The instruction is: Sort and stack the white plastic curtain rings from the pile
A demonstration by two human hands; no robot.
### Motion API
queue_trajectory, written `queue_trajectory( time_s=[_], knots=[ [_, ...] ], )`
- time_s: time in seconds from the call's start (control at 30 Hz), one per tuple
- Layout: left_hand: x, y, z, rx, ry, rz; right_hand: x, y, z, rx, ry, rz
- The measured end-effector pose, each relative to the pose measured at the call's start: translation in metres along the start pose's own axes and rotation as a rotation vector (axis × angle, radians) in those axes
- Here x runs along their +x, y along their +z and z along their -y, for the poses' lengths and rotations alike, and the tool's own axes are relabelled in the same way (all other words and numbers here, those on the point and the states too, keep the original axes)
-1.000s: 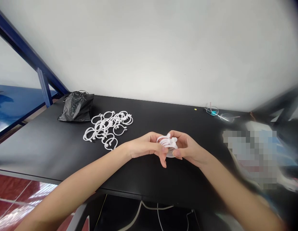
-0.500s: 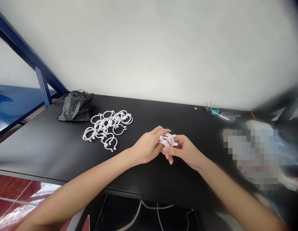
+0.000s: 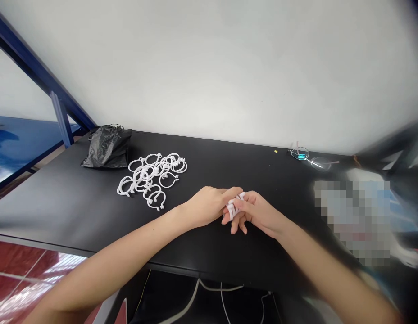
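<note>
My left hand [image 3: 211,206] and my right hand [image 3: 259,212] meet over the front middle of the black table. Between them is a small bunch of white plastic rings [image 3: 233,208], gripped by the fingers of both. My right thumb presses on the near side of the bunch, and the left fingers close over its top and left side. Much of the bunch is hidden by fingers, so I cannot tell how the rings interlock. Left of my hands lies a loose pile of similar open white rings [image 3: 141,176] with small knobbed ends.
Behind the pile a crumpled black plastic bag [image 3: 106,147] sits on the black table [image 3: 77,207]. Eyeglasses [image 3: 310,161] lie near the white wall at the back right. A blurred plastic package [image 3: 398,211] is at the right. Cables [image 3: 188,302] hang below the front edge.
The bunch of rings has been turned and squeezed more tightly between my hands, so less of it shows. My right thumb has moved up onto it. The pile is unchanged.
</note>
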State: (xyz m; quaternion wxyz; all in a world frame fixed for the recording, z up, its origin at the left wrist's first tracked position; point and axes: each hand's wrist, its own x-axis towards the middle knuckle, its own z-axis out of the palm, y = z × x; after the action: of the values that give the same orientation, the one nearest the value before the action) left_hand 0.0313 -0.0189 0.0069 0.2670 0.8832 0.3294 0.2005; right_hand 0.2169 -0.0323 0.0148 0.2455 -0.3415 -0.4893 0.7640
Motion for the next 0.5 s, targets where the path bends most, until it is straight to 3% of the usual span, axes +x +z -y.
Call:
queue_trajectory(
  time_s=[0.1, 0.17, 0.37, 0.5],
  knots=[
    [0.0, -0.004, 0.001, -0.178, -0.004, -0.016, -0.002, -0.004, 0.003, 0.106, -0.045, 0.134],
    [0.0, -0.004, 0.002, -0.205, 0.0, -0.016, -0.002, -0.003, 0.004, 0.12, -0.053, 0.141],
    [0.001, 0.001, 0.005, 0.134, -0.016, 0.007, 0.001, 0.006, -0.002, 0.038, -0.034, 0.024],
    [0.002, -0.006, 0.008, 0.066, -0.019, 0.02, 0.001, 0.014, -0.006, -0.122, -0.191, -0.107]
  ],
)
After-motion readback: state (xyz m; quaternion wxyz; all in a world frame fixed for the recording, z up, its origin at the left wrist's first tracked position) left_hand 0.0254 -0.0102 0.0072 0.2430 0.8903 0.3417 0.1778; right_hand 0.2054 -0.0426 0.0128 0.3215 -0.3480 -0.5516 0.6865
